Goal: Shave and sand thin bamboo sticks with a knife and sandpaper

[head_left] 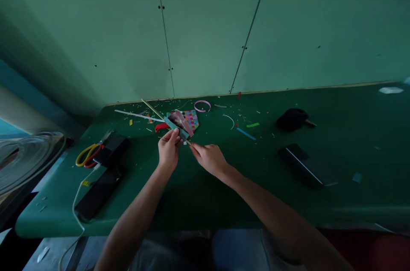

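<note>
My left hand point(168, 149) pinches a small paper piece point(182, 123) with pinkish and pale blue-green strips and a dark middle. A thin wooden stick point(151, 108) runs slantwise along it, from upper left down to my right hand point(209, 158). The fingers of my right hand are closed around the stick's lower end. Behind the paper piece lies a colourful checkered woven paper point(194, 119). Something red point(162, 127) shows just left of my left fingers, partly hidden. A long pale strip point(137, 115) reaches out to the left behind the stick.
Scissors point(88, 155) with yellow and orange handles, a black box point(112, 150) and a black device with a white cable point(77, 196) lie left. A purple paper ring point(202, 106) and scraps lie behind. A black pouch point(292, 119) and a phone point(301, 165) are right.
</note>
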Motion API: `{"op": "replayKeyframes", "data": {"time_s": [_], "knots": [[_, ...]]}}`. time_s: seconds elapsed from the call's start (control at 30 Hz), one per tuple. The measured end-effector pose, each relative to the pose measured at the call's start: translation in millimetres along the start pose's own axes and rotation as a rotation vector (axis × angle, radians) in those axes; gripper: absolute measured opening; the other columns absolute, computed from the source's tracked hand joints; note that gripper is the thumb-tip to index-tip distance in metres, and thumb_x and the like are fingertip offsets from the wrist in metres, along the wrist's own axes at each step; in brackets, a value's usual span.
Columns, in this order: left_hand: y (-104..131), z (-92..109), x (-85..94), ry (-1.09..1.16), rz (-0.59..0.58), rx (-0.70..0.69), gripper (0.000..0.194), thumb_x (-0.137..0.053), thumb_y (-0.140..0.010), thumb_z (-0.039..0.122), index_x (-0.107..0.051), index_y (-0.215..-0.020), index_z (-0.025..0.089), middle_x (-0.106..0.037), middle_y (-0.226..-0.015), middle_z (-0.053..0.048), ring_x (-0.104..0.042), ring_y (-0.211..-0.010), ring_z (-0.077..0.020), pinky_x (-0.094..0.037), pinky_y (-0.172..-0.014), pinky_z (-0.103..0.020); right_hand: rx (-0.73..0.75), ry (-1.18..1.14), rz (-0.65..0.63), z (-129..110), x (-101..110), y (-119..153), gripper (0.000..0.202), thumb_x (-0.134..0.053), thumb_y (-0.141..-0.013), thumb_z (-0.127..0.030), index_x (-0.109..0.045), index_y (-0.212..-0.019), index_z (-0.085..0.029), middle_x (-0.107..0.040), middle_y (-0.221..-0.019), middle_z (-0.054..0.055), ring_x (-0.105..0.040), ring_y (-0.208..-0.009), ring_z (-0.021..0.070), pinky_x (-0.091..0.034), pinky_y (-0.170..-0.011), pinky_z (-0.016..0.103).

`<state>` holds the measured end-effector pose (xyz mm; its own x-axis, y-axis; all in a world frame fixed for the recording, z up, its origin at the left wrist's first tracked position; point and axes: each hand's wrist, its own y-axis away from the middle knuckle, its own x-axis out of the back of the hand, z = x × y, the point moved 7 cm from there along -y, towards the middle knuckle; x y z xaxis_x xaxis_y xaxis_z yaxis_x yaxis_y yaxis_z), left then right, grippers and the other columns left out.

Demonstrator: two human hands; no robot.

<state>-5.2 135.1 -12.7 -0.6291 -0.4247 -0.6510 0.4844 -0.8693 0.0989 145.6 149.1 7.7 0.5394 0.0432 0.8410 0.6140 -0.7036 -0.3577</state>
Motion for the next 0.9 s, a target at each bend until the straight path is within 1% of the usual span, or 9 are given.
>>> {"op": "replayKeyframes", "data": {"time_s": [0.1,0.27,0.37,0.47,0.57,0.63,0.7,0.77,0.9], "knots": [[-10,20,9.9,0.059,0.033,-0.055,0.022,-0.092,-0.073,0.025,-0.074,-0.080,0.014,-0.070,-0.069,0.001,-0.065,-0.059,-0.0070,-0.052,-0.063,-0.020,0.040,-0.051,-0.014,-3,-1,0,0.033,-0.047,-0.107,-0.034,-0.077,-0.108,-0.020,-0.066,-0.064,0.005,-0.049,-0.050,0.0143,-0.021,-0.056,0.031],[-30,63,44.8,0.140,0.214,-0.165,0.011,-0.085,-0.082,0.018,-0.075,-0.084,0.014,-0.075,-0.077,-0.001,-0.069,-0.064,-0.0076,-0.053,-0.064,-0.019,0.157,-0.288,-0.128,-14,-4,3,0.039,-0.045,-0.110,-0.035,-0.078,-0.100,-0.019,-0.067,-0.065,0.002,-0.049,-0.048,0.0112,-0.024,-0.052,0.029],[-35,75,52.6,0.147,0.235,-0.203,0.007,-0.081,-0.085,0.018,-0.075,-0.086,0.014,-0.076,-0.081,-0.003,-0.071,-0.067,-0.0082,-0.053,-0.063,-0.018,0.129,-0.368,-0.213,-15,-7,4,0.039,-0.045,-0.110,-0.035,-0.078,-0.102,-0.016,-0.066,-0.066,0.002,-0.048,-0.048,0.0099,-0.023,-0.049,0.029],[-28,59,42.2,0.115,0.197,-0.162,0.007,-0.082,-0.085,0.018,-0.076,-0.087,0.014,-0.076,-0.080,-0.003,-0.070,-0.065,-0.0077,-0.053,-0.063,-0.018,0.055,-0.434,-0.222,-12,-7,3,0.039,-0.047,-0.109,-0.037,-0.078,-0.100,-0.015,-0.058,-0.061,-0.001,-0.043,-0.047,0.0093,-0.021,-0.049,0.029],[-11,21,15.8,0.039,0.062,-0.042,0.016,-0.088,-0.079,0.022,-0.076,-0.083,0.013,-0.071,-0.070,0.000,-0.065,-0.057,-0.0064,-0.051,-0.059,-0.017,-0.057,-0.537,-0.176,-4,-6,-1,0.043,-0.049,-0.108,-0.044,-0.076,-0.092,-0.015,-0.049,-0.057,-0.003,-0.040,-0.049,0.0101,-0.021,-0.050,0.029],[1,-1,-0.9,-0.005,-0.039,0.026,0.023,-0.091,-0.075,0.028,-0.075,-0.079,0.013,-0.068,-0.066,0.000,-0.062,-0.055,-0.0067,-0.049,-0.056,-0.018,-0.121,-0.606,-0.150,2,-5,-4,0.046,-0.049,-0.107,-0.048,-0.074,-0.085,-0.014,-0.049,-0.058,-0.003,-0.043,-0.051,0.0108,-0.024,-0.051,0.027],[6,-8,-7.6,-0.012,-0.086,0.044,0.026,-0.092,-0.073,0.030,-0.073,-0.078,0.013,-0.067,-0.065,0.001,-0.062,-0.055,-0.0071,-0.049,-0.056,-0.018,-0.155,-0.675,-0.157,5,-5,-5,0.048,-0.049,-0.106,-0.051,-0.074,-0.088,-0.014,-0.050,-0.059,-0.003,-0.045,-0.052,0.0114,-0.028,-0.052,0.026],[0,5,-0.8,0.029,-0.053,0.003,0.024,-0.092,-0.073,0.027,-0.073,-0.078,0.013,-0.064,-0.062,0.003,-0.060,-0.054,-0.0060,-0.049,-0.057,-0.017,-0.162,-0.757,-0.210,4,-8,-4,0.047,-0.050,-0.105,-0.052,-0.076,-0.098,-0.013,-0.049,-0.058,-0.004,-0.044,-0.052,0.0112,-0.030,-0.052,0.026],[-28,62,37.1,0.132,0.134,-0.180,0.013,-0.085,-0.081,0.020,-0.073,-0.083,0.014,-0.069,-0.070,0.002,-0.064,-0.059,-0.0048,-0.049,-0.058,-0.015,-0.113,-0.900,-0.379,-6,-18,3,0.045,-0.053,-0.105,-0.050,-0.078,-0.105,-0.013,-0.048,-0.057,-0.004,-0.042,-0.050,0.0102,-0.030,-0.052,0.026]]}}
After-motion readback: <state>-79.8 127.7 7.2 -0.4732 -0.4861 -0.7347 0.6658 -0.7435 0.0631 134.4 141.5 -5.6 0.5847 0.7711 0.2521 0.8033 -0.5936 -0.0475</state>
